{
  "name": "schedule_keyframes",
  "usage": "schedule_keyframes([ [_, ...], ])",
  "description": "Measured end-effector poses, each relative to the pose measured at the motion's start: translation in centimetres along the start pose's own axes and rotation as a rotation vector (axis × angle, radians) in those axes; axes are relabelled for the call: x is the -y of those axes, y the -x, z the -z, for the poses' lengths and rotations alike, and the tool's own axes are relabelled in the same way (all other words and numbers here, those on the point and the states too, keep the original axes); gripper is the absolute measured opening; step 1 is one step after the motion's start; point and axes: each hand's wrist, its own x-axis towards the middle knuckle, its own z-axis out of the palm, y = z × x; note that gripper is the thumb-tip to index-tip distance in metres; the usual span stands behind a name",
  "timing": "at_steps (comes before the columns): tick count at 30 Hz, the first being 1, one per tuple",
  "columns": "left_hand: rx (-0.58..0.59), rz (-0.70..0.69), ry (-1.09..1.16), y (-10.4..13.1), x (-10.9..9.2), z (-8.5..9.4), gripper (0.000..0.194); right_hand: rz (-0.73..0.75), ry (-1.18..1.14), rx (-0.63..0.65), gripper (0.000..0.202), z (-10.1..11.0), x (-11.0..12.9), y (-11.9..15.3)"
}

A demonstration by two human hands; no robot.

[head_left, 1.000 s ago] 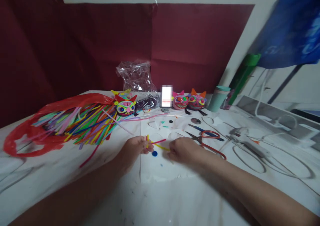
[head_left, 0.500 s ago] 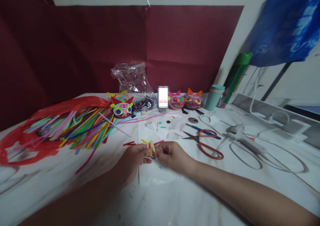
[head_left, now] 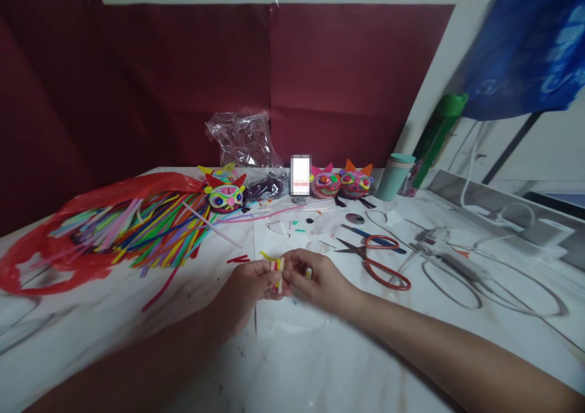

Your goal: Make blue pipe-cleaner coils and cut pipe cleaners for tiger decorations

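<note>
My left hand (head_left: 256, 280) and my right hand (head_left: 315, 277) meet over the white sheet at the middle of the table. Between their fingertips is a small bundle of yellow, pink and cream pieces (head_left: 276, 273), which both hands pinch. One yellow strip sticks up to the left from it. A small yellowish bit also shows beside the right hand's fingers. Short red pieces (head_left: 238, 259) lie just beyond the left hand. Scissors with orange-red handles (head_left: 388, 267) rest to the right of my right hand, blades open.
Colourful fuzzy sticks (head_left: 155, 230) spill from a red plastic bag (head_left: 91, 200) at left. Decorated animal heads (head_left: 225, 197) (head_left: 356, 181) stand at the back, with a green cup (head_left: 395, 176). A glue gun (head_left: 452, 257) and its looping cable lie at right.
The bundle has turned a little between my fingers, and my right hand's fingers have shifted over it. The pink strip end that stuck out above my right hand no longer shows. The view has shifted slightly.
</note>
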Motion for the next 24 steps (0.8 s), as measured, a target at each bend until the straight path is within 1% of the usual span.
schedule_keyframes([
  [3, 0.021, 0.015, -0.035, 0.09, -0.01, -0.07, 0.027, -0.022, -0.012, -0.026, 0.013, -0.25, -0.16, 0.01],
  [5, 0.059, 0.018, -0.048, 0.11, 0.08, -0.10, 0.027, 0.007, 0.027, -0.049, 0.014, -0.42, -0.33, 0.07],
  [7, 0.088, 0.020, -0.043, 0.10, 0.22, -0.09, 0.027, 0.064, 0.092, -0.065, 0.014, -0.50, -0.50, 0.16],
  [11, 0.084, 0.036, -0.022, 0.05, 0.54, -0.02, 0.029, 0.163, 0.185, -0.086, 0.018, -0.49, -0.69, 0.34],
  [16, 0.070, 0.029, -0.009, 0.10, 0.55, -0.11, 0.031, 0.338, 0.214, -0.056, 0.026, -0.46, -0.63, 0.50],
  [17, 0.074, 0.018, -0.005, 0.12, 0.49, -0.14, 0.031, 0.340, 0.210, -0.054, 0.027, -0.48, -0.64, 0.52],
  [19, 0.076, 0.009, -0.001, 0.18, 0.31, -0.18, 0.031, 0.291, 0.181, -0.069, 0.027, -0.56, -0.71, 0.54],
  [22, 0.070, 0.012, -0.017, 0.31, 0.06, -0.23, 0.029, 0.158, 0.104, -0.085, 0.025, -0.74, -0.89, 0.52],
  [24, 0.073, 0.009, -0.056, 0.39, 0.05, -0.24, 0.027, 0.072, 0.042, -0.070, 0.021, -0.89, -0.95, 0.46],
])
